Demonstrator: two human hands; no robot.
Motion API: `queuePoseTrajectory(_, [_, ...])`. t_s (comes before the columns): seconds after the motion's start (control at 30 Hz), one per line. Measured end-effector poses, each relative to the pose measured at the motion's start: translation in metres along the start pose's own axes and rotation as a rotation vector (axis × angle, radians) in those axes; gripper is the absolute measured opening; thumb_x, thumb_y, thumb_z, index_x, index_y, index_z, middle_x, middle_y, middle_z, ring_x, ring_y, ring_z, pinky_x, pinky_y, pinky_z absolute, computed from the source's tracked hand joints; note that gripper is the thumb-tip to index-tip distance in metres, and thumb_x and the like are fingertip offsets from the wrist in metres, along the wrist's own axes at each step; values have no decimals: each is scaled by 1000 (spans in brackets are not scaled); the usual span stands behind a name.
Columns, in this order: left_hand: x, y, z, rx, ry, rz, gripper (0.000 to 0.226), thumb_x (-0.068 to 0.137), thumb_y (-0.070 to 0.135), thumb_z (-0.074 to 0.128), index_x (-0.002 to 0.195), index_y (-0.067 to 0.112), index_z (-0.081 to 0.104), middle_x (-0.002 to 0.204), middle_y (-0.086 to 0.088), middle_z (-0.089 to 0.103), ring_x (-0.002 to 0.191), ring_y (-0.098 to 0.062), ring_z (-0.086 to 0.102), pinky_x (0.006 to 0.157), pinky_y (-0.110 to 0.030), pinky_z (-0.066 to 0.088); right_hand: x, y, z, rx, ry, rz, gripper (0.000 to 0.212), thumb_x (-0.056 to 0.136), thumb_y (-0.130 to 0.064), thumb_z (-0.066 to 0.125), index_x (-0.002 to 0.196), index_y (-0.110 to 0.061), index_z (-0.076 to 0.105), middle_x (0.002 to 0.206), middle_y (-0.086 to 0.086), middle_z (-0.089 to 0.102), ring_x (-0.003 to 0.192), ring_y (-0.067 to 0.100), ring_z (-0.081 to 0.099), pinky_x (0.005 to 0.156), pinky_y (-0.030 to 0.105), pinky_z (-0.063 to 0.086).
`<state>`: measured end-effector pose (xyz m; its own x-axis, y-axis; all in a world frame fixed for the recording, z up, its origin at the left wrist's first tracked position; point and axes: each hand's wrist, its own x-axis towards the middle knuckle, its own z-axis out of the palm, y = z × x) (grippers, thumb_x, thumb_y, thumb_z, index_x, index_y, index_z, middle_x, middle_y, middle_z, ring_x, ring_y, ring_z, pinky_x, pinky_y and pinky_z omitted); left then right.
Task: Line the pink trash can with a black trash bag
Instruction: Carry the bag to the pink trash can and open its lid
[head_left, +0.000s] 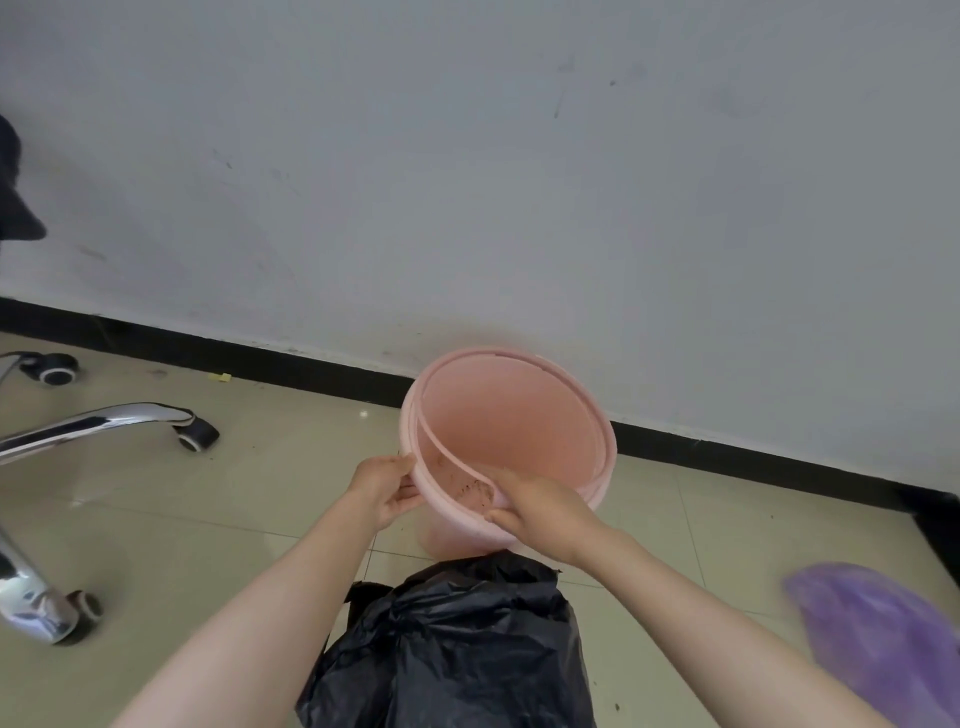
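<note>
My left hand (387, 491) pinches the rim of the pink trash can (519, 415), thumb on top. My right hand (540, 506) curls over the near edge, where the ring (434, 447) sits askew. The plastic seems light, stiff and a little springy, so the rim is the best grip. The black trash bag (457, 639), soft and probably slippery, bulges just behind my wrists.

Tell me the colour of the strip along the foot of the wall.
Black; the baseboard runs behind the pink trash can, clearest in the head view.
</note>
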<state>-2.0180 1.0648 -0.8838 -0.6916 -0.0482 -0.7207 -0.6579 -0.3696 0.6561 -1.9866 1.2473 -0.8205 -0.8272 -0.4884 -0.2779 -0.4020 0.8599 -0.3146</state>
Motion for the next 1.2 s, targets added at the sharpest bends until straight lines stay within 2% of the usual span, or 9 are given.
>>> queuePoseTrajectory(0.13, [-2, 6, 2, 61, 17, 23, 12, 93, 5, 48, 98, -4, 55, 79, -15, 59, 72, -24, 59, 82, -40, 49, 0, 1, -38, -16, 5, 21, 63, 88, -22, 56, 142, -25, 25, 136, 4, 51, 117, 26, 52, 93, 39, 46])
queuePoseTrajectory(0.23, [-3, 11, 5, 88, 38, 32, 14, 92, 4, 49, 100, -5, 56, 78, -16, 59, 71, -25, 59, 80, -40, 50, 4, 4, -80, -6, 91, -1, 58, 89, -15, 55, 142, -20, 30, 143, 4, 44, 128, 22, 43, 100, 27, 32])
queuePoseTrajectory(0.33, [0, 14, 7, 105, 75, 46, 17, 91, 4, 51, 103, -7, 57, 77, -16, 60, 73, -27, 60, 79, -40, 51, 11, 10, -119, 89, 207, 17, 52, 87, -13, 60, 135, -17, 41, 127, 2, 54, 117, 18, 50, 84, 17, 32])
queuePoseTrajectory(0.43, [2, 16, 9, 78, 111, 70, 20, 90, 4, 52, 105, -8, 58, 77, -16, 60, 83, -31, 61, 79, -40, 52, 24, 15, -147, 115, 328, 64, 40, 86, -17, 63, 123, -17, 49, 100, 1, 54, 93, 21, 53, 77, 24, 38])
queuePoseTrajectory(0.67, [-15, 4, 12, 237, 38, 119, 35, 89, 1, 48, 123, 1, 46, 103, -16, 59, 86, -29, 59, 81, -37, 47, 73, 22, -187, -299, 789, 207, 27, 93, -25, 51, 112, -9, 61, 114, 24, 48, 108, 38, 44, 80, 41, 40])
queuePoseTrajectory(0.83, [-25, -1, 10, 399, 14, 173, 68, 86, 1, 53, 143, 16, 19, 107, -12, 53, 83, -25, 57, 82, -36, 47, 100, 31, -201, -230, 724, 234, 42, 91, 0, 34, 132, -3, 37, 133, 25, 36, 120, 39, 38, 90, 42, 38])
queuePoseTrajectory(0.97, [-28, -2, 15, 498, 9, 243, 55, 87, 3, 52, 136, 14, 30, 99, -9, 55, 87, -27, 55, 77, -35, 45, 96, 43, -204, -293, 487, 321, 65, 92, -7, 35, 147, -17, 2, 156, 17, 3, 142, 34, 3, 112, 49, 19])
queuePoseTrajectory(1.07, [-31, -2, 18, 524, 6, 259, 50, 88, 4, 50, 134, 14, 33, 85, -2, 53, 87, -27, 53, 75, -34, 44, 87, 55, -193, -277, 397, 361, 65, 93, -10, 36, 147, -25, 2, 156, 16, -8, 144, 31, -4, 114, 47, 15])
queuePoseTrajectory(1.2, [-34, -1, 17, 545, 12, 253, 52, 90, 8, 50, 136, 17, 30, 103, -6, 51, 90, -27, 54, 76, -33, 44, 75, 63, -172, -270, 355, 342, 64, 93, -11, 37, 147, -25, 5, 156, 16, -6, 144, 30, -2, 113, 47, 16])
